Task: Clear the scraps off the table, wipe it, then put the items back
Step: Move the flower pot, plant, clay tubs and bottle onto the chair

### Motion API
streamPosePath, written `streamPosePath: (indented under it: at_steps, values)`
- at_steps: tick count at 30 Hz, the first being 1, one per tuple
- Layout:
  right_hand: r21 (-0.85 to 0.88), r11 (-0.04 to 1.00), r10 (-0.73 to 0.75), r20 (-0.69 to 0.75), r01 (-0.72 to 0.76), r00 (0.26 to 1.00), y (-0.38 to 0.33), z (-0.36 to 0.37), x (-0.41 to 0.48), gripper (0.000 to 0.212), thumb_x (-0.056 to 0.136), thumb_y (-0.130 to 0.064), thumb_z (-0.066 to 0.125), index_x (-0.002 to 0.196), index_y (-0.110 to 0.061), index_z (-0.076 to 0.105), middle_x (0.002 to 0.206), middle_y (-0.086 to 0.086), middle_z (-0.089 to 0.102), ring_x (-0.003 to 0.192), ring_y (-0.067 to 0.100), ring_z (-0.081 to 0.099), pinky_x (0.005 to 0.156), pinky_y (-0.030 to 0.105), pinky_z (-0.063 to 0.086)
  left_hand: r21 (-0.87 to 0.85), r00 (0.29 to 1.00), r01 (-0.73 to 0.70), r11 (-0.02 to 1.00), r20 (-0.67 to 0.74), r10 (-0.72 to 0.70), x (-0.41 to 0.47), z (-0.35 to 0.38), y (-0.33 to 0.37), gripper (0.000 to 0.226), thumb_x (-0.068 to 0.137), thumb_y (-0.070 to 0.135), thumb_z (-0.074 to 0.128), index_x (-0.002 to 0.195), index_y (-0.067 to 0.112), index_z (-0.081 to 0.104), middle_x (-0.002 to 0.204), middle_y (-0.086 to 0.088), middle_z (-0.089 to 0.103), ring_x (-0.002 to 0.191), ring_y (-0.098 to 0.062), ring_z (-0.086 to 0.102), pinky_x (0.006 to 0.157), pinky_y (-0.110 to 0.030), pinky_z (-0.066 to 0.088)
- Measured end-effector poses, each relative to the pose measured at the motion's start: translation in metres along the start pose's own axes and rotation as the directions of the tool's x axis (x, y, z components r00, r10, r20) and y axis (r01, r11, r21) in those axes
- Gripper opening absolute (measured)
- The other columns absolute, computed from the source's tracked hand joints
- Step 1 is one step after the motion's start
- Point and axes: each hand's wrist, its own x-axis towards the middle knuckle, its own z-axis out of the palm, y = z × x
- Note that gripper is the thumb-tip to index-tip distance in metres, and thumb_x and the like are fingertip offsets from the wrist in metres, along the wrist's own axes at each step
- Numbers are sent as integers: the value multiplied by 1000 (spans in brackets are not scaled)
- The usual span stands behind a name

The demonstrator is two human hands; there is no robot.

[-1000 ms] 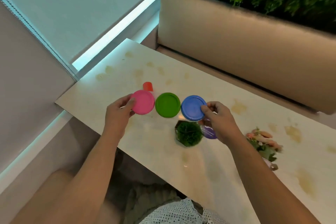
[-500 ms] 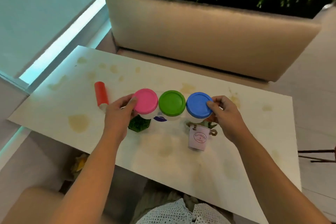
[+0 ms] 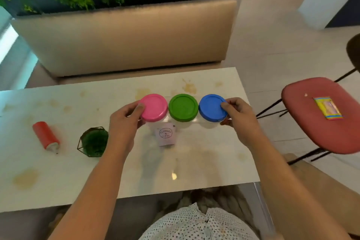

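3 clear jars are held in a row over the surface (image 3: 58,181), near its right end: pink-lid jar (image 3: 153,107), green-lid jar (image 3: 183,107), blue-lid jar (image 3: 212,107). Left grip (image 3: 123,122) is clamped on the pink-lid jar, right grip (image 3: 240,118) on the blue-lid jar. Small pot (image 3: 166,137) under the row is marked "FLOWERS"; rest of the label is unreadable.

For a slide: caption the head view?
Left hand grips pink-lidded clear jar, right hand blue-lidded clear jar, green-lidded clear jar between.
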Motion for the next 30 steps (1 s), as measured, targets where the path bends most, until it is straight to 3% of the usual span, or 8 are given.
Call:
streamPosePath:
  at_steps: [5,7,11,13,16,19,26,30]
  values:
    - [61,998,17,-96,-11,995,13,-92,3,10,100,-22,63,104,-13,63,101,10,67,70,19,63,72,38,59,64,994,-38,997,104,31,-17,91,4,25,98,19,69,123,17,72,103,-9,76,71,-16,65,60,-29,57]
    - [70,997,23,-118,-15,993,19,-131,9,8,101,-22,63,103,-14,63,96,7,67,71,18,63,69,36,58,47,990,-45,998,133,39,-25,130,3,27,98,22,70,124,16,73,100,-12,76,73,-22,66,63,-37,61]
    - [62,998,33,-138,-24,990,26,-211,28,8,99,-23,64,103,-17,62,97,7,67,73,19,64,67,37,57,12,990,-31,999,136,29,-40,215,-4,34,97,22,71,129,11,71,112,-8,76,90,-18,70,70,-25,58]
    - [75,997,35,-166,-23,985,27,-247,36,5,99,-22,65,100,-18,63,97,8,67,75,18,65,69,40,58,-32,990,0,999,139,4,-49,256,-7,33,97,19,71,128,8,71,114,-9,76,92,-17,70,77,-26,58]
    - [89,996,38,-213,-19,976,26,-293,44,4,100,-17,63,98,-15,60,91,6,64,70,15,62,60,31,56,-39,987,25,999,161,-18,-64,307,-9,33,97,19,71,128,8,70,113,-7,76,95,-17,72,77,-25,58]
    - [102,994,66,-240,-42,969,26,-325,50,4,100,-16,63,100,-13,60,89,5,64,65,14,59,55,27,52,-31,981,30,999,194,-24,-76,334,-8,33,97,21,72,128,11,72,114,-6,76,98,-19,74,78,-27,59]
    - [109,993,82,-299,-51,951,32,-350,57,6,100,-18,63,101,-13,59,97,8,65,75,20,60,59,29,54,43,962,3,999,273,-15,-75,360,-1,31,96,19,73,127,11,72,114,-8,76,96,-21,75,86,-34,62]
    - [84,996,67,-373,-38,925,46,-356,54,6,99,-20,64,100,-15,61,107,21,64,81,25,61,66,38,56,82,946,-5,997,324,-22,-67,370,-5,31,96,17,73,126,11,73,113,-7,76,97,-21,76,88,-37,63]
